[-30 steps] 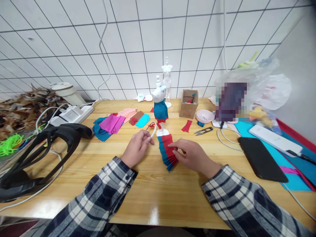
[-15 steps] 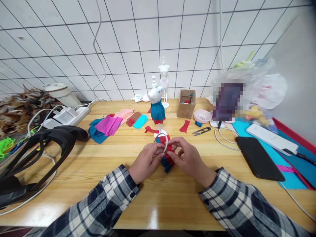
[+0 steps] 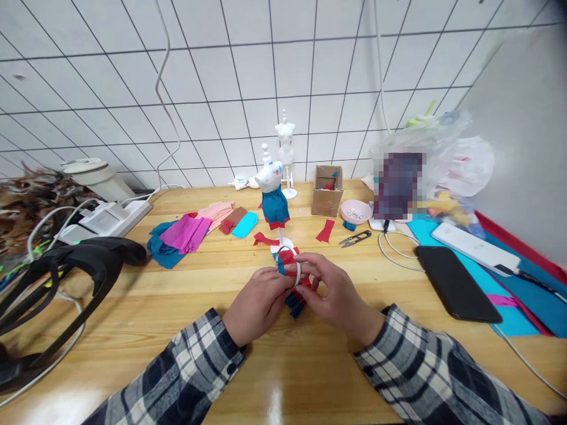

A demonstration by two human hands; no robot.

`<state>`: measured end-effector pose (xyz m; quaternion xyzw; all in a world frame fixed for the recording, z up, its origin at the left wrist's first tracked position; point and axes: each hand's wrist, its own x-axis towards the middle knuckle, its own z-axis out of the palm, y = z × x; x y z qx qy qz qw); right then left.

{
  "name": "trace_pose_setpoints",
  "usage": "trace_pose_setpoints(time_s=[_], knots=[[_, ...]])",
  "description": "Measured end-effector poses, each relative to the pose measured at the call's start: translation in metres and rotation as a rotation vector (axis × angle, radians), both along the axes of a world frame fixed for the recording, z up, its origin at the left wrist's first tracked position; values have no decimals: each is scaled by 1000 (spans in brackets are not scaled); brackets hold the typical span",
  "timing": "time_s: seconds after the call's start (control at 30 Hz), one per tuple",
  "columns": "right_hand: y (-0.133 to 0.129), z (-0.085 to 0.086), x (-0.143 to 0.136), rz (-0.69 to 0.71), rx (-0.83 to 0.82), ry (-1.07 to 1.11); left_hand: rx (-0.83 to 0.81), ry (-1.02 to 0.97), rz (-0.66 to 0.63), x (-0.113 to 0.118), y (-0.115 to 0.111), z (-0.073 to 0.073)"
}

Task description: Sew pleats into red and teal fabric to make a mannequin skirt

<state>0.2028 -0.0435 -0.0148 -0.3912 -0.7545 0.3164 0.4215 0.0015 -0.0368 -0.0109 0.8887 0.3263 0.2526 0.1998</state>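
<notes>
A thin white ring (image 3: 297, 273) stands tilted between my hands. My left hand (image 3: 261, 300) has its fingers closed on the ring's lower left side. My right hand (image 3: 330, 289) pinches the ring's right side between thumb and fingers. Red and teal pleated fabric (image 3: 294, 307) hangs below and behind the ring, partly hidden by my fingers. Just beyond stands a small white dress form (image 3: 269, 176) wearing a teal skirt (image 3: 275, 206) with a red hem. A red scrap (image 3: 266, 239) lies beside its base.
A second dress form (image 3: 286, 133), a cardboard box (image 3: 327, 203), a pink bowl (image 3: 356, 212) and thread snips (image 3: 355, 238) stand or lie behind. Folded fabrics (image 3: 188, 233) and a black headset (image 3: 100, 277) are left; a black phone (image 3: 458, 283) is right.
The view has shifted slightly, so the table things sit a little further left. My left fingers have closed more over the ring's lower side and the fabric, which shows less between my hands.
</notes>
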Motion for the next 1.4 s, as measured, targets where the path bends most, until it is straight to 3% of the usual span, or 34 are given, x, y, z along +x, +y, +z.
trace_pose_setpoints(time_s=[0.37,1.27,1.4], knots=[[3,-3,-2,-8,-62,99,141,121,45,-10,2,-4],[3,-3,-1,-6,-36,-6,139,209,103,-4,-1,4],[4,-4,0,-109,-97,5,153,202,158,-5,-2,4]])
